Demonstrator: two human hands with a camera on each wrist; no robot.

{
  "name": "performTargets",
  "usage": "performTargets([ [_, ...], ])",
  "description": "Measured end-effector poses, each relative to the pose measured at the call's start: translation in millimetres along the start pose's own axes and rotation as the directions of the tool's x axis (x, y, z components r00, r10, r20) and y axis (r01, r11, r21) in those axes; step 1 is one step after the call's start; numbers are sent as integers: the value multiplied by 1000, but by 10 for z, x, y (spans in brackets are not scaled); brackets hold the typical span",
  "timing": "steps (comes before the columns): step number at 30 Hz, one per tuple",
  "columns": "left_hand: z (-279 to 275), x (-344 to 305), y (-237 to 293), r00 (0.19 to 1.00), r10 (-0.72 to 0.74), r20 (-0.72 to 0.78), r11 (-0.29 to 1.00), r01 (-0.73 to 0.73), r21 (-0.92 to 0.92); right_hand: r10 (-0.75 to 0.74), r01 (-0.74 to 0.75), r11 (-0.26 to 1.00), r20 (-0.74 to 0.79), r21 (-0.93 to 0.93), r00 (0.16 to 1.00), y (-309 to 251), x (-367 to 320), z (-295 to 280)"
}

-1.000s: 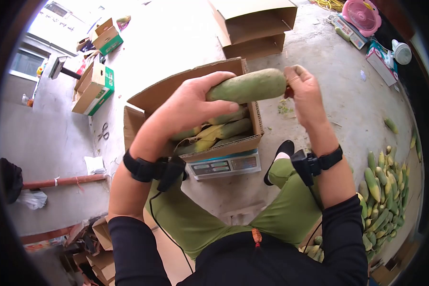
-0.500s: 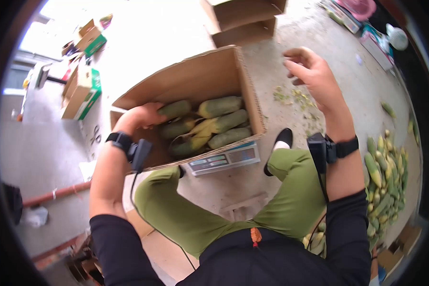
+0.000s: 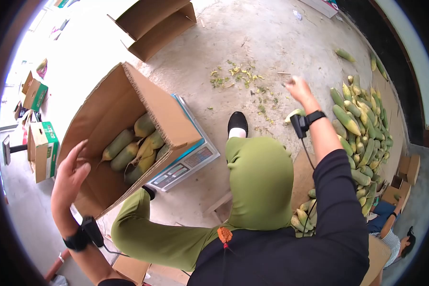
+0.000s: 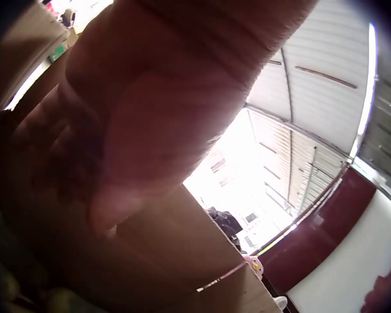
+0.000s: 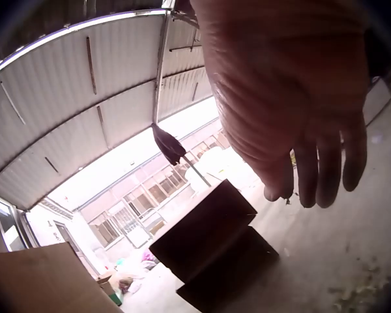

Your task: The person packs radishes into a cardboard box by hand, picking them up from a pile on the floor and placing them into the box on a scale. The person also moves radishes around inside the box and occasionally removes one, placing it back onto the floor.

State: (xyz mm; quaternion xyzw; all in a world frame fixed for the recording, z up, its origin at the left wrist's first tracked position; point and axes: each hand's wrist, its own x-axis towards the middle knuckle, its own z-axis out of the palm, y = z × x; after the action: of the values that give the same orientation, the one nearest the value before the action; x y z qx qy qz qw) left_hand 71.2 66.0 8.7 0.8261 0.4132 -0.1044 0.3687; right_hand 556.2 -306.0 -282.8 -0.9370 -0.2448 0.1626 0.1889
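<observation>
My left hand (image 3: 70, 178) is over the left side of a cardboard box (image 3: 178, 119), fingers extended and holding nothing. Inside that box lie several green radishes (image 3: 120, 144), their ends yellowish. Beneath the box is a digital scale (image 3: 188, 168), its display panel facing me. Out to the right, my right hand (image 3: 299, 90) hangs over the floor. The right wrist view shows this hand's fingers (image 5: 329, 166) loosely extended, with nothing in them. A single pale green radish (image 3: 294, 115) lies by the right wrist strap.
A large pile of green radishes (image 3: 364, 133) covers the floor at right. Leaf trimmings (image 3: 243, 74) are scattered ahead of my foot. An open cardboard box (image 3: 157, 28) stands farther off, and green-and-white boxes (image 3: 44, 150) at far left. Another person (image 3: 395, 238) is at lower right.
The radish held in my left hand went into the box and was let go. That hand has drawn back left. The view has turned right, toward the pile, and my right hand has moved lower.
</observation>
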Motion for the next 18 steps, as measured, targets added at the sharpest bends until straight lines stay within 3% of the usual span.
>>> performTargets([
  [2, 81, -73, 14, 1000, 15, 19, 997, -13, -81, 254, -255, 967, 28, 19, 967, 634, -178, 495],
  [4, 163, -126, 45, 999, -11, 45, 992, 16, -125, 413, -422, 906, 155, 28, 897, 1237, -357, 974],
  [5, 208, -142, 64, 998, -40, 51, 989, 47, -142, 496, -512, 858, 193, 40, 846, 1190, -522, 1025],
  [6, 248, -145, 81, 996, -65, 59, 982, 75, -174, 496, -515, 854, 189, 71, 848, 1385, -588, 1247],
  [12, 388, -96, 233, 993, -115, 18, 983, 116, -145, 573, -591, 807, 264, -15, 776, 1253, -703, 1452],
  [13, 391, -91, 257, 992, -125, 11, 985, 125, -121, 587, -591, 805, 201, -50, 784, 1236, -699, 1465],
  [16, 400, -89, 245, 995, -99, -13, 984, 96, -150, 575, -593, 801, 173, 77, 799, 1244, -690, 1401],
  [18, 389, -109, 239, 995, -98, -23, 984, 94, -150, 600, -590, 790, -6, 168, 800, 1220, -691, 1316],
])
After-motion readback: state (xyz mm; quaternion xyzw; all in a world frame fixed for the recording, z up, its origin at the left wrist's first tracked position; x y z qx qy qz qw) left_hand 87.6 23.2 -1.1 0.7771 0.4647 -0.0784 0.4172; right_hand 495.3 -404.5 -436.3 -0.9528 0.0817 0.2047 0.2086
